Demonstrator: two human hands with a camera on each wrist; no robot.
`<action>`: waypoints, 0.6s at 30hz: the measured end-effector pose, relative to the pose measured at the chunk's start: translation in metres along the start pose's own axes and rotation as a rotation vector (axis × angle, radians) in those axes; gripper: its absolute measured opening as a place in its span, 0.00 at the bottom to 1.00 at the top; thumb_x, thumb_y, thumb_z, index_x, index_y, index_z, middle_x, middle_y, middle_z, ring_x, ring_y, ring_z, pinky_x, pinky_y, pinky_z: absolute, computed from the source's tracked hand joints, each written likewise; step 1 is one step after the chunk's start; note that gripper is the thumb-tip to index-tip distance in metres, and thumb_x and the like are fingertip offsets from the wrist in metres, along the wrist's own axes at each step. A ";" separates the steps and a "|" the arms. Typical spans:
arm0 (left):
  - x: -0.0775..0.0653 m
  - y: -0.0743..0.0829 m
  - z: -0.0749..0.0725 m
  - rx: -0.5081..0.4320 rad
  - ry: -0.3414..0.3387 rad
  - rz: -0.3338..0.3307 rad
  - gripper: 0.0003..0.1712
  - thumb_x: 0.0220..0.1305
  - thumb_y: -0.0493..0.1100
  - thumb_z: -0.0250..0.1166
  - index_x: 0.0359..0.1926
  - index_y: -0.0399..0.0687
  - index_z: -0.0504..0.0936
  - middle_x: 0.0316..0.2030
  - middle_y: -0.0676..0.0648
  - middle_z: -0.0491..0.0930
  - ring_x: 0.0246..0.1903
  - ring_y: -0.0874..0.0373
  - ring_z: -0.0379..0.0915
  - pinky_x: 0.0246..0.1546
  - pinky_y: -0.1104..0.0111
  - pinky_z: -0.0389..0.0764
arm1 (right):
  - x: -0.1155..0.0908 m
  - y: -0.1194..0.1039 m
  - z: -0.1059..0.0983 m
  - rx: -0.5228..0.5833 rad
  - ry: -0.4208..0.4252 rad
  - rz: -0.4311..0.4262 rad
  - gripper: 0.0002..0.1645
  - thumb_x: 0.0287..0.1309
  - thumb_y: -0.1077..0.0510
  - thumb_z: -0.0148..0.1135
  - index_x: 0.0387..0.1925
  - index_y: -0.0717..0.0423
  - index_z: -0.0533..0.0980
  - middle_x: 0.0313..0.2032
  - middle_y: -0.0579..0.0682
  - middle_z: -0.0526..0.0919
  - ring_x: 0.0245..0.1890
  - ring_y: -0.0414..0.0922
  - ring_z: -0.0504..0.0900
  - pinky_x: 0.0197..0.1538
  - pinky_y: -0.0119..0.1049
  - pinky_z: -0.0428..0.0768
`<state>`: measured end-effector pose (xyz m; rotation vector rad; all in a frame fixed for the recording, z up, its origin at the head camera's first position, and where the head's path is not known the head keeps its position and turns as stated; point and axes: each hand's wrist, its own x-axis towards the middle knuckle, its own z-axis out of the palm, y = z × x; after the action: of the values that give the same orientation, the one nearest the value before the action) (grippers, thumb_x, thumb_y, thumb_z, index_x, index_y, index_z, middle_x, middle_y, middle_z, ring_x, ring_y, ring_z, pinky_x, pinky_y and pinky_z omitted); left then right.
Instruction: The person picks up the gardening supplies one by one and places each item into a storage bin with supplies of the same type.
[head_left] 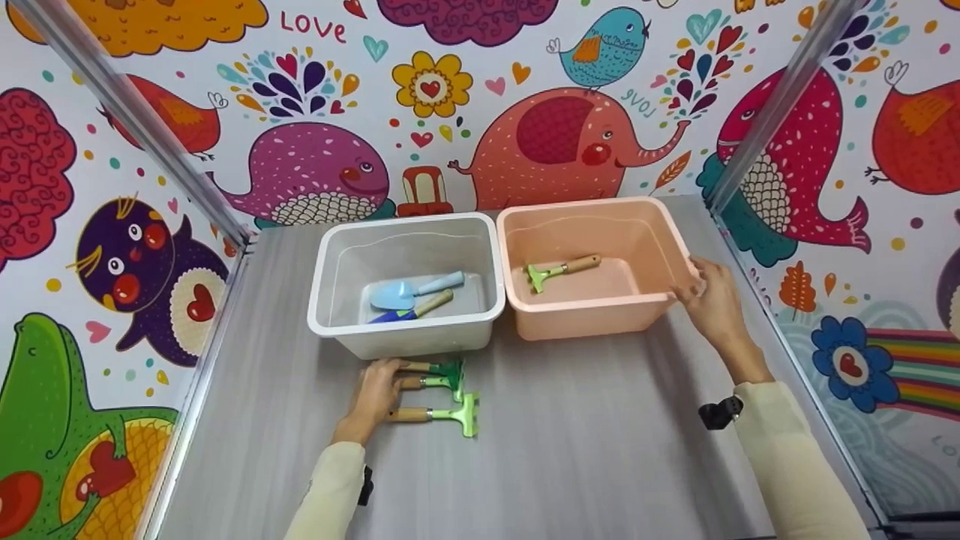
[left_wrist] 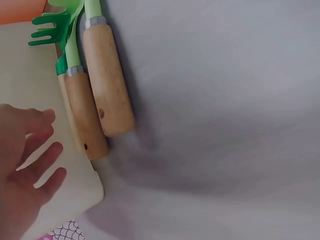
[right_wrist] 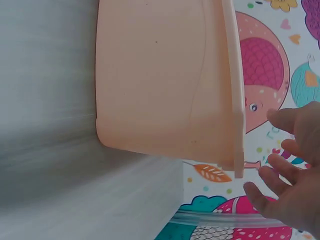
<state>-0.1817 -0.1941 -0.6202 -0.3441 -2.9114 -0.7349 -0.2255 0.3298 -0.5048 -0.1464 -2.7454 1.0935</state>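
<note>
My left hand (head_left: 376, 391) is over the wooden-handle ends of a row of garden tools in front of the white bin (head_left: 420, 339). In the left wrist view its fingers (left_wrist: 47, 159) are spread and relaxed beside the handles, gripping nothing. The row holds a dark green hand fork (left_wrist: 55, 30), a light green tool (left_wrist: 85, 107) partly hidden by it, and a light green rake (head_left: 466, 415) nearest me. At the right corner of the peach bin (head_left: 592, 322), my right hand (head_left: 712, 304) has loosely bent fingers right by the rim, holding nothing.
Inside the white bin lie a light blue trowel (head_left: 394, 295) and a dark blue tool (head_left: 409, 313) with a wooden handle. A light green rake (head_left: 536, 277) lies in the peach bin. Patterned walls (head_left: 330, 172) with metal posts (head_left: 780, 112) enclose the grey table (head_left: 585, 442).
</note>
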 end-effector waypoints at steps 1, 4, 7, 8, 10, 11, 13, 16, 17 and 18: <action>0.001 0.000 0.001 0.000 0.000 0.008 0.16 0.53 0.24 0.69 0.44 0.37 0.86 0.44 0.38 0.86 0.46 0.41 0.83 0.52 0.52 0.83 | 0.001 0.001 -0.002 0.006 -0.011 0.018 0.35 0.66 0.63 0.62 0.70 0.69 0.62 0.65 0.74 0.65 0.64 0.70 0.67 0.64 0.66 0.71; 0.006 0.002 0.004 0.001 -0.005 0.038 0.17 0.51 0.22 0.66 0.43 0.37 0.86 0.43 0.39 0.87 0.46 0.43 0.84 0.51 0.53 0.83 | 0.006 0.005 -0.005 0.037 -0.033 0.081 0.36 0.67 0.62 0.61 0.71 0.70 0.60 0.66 0.73 0.65 0.64 0.68 0.69 0.62 0.63 0.76; 0.008 0.004 0.007 -0.006 -0.030 0.063 0.18 0.52 0.20 0.62 0.43 0.36 0.86 0.42 0.39 0.87 0.45 0.43 0.84 0.50 0.53 0.83 | 0.011 0.007 -0.006 0.073 -0.045 0.163 0.36 0.69 0.61 0.59 0.72 0.68 0.59 0.68 0.72 0.65 0.66 0.67 0.68 0.63 0.59 0.76; 0.008 0.005 0.008 -0.006 -0.038 0.070 0.19 0.52 0.19 0.61 0.43 0.36 0.86 0.42 0.39 0.87 0.45 0.43 0.84 0.50 0.53 0.83 | 0.012 0.008 -0.007 0.087 -0.049 0.188 0.36 0.69 0.61 0.58 0.73 0.68 0.58 0.68 0.71 0.65 0.67 0.66 0.68 0.64 0.59 0.75; 0.009 0.007 0.010 0.001 -0.047 0.087 0.19 0.53 0.19 0.60 0.42 0.36 0.86 0.42 0.39 0.87 0.44 0.43 0.84 0.48 0.53 0.83 | 0.016 0.009 -0.007 0.117 -0.062 0.236 0.35 0.71 0.60 0.56 0.74 0.66 0.57 0.69 0.71 0.64 0.69 0.66 0.66 0.66 0.59 0.73; 0.009 0.008 0.011 0.007 -0.051 0.093 0.19 0.53 0.19 0.59 0.42 0.37 0.86 0.41 0.40 0.87 0.43 0.43 0.84 0.47 0.53 0.84 | 0.018 0.010 -0.008 0.131 -0.069 0.254 0.35 0.71 0.60 0.55 0.74 0.66 0.57 0.70 0.70 0.63 0.69 0.66 0.66 0.67 0.58 0.73; 0.009 0.009 0.014 0.041 -0.047 0.121 0.19 0.52 0.19 0.60 0.41 0.38 0.86 0.40 0.41 0.86 0.41 0.44 0.84 0.45 0.54 0.84 | 0.021 0.012 -0.008 0.177 -0.096 0.290 0.36 0.72 0.59 0.54 0.75 0.64 0.55 0.71 0.69 0.62 0.70 0.65 0.65 0.68 0.56 0.72; 0.012 0.010 0.016 0.071 -0.039 0.157 0.17 0.50 0.20 0.62 0.39 0.38 0.87 0.37 0.41 0.87 0.39 0.45 0.84 0.43 0.55 0.84 | 0.024 0.015 -0.010 0.245 -0.142 0.349 0.38 0.72 0.59 0.54 0.77 0.60 0.52 0.74 0.67 0.59 0.71 0.62 0.66 0.68 0.51 0.73; 0.013 0.010 0.016 0.082 -0.045 0.154 0.17 0.49 0.20 0.62 0.38 0.38 0.87 0.37 0.41 0.87 0.39 0.46 0.84 0.42 0.54 0.84 | 0.025 0.017 -0.011 0.272 -0.153 0.371 0.38 0.72 0.60 0.54 0.77 0.58 0.52 0.75 0.65 0.58 0.71 0.61 0.66 0.68 0.48 0.73; 0.015 0.011 0.016 0.094 -0.052 0.150 0.16 0.49 0.21 0.63 0.38 0.38 0.87 0.37 0.41 0.87 0.38 0.46 0.84 0.41 0.54 0.84 | 0.026 0.018 -0.012 0.294 -0.162 0.392 0.39 0.72 0.60 0.55 0.78 0.57 0.51 0.75 0.65 0.58 0.70 0.60 0.67 0.67 0.46 0.73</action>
<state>-0.1945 -0.1742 -0.6271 -0.5715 -2.9154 -0.5739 -0.2482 0.3544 -0.5052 -0.5973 -2.7190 1.6616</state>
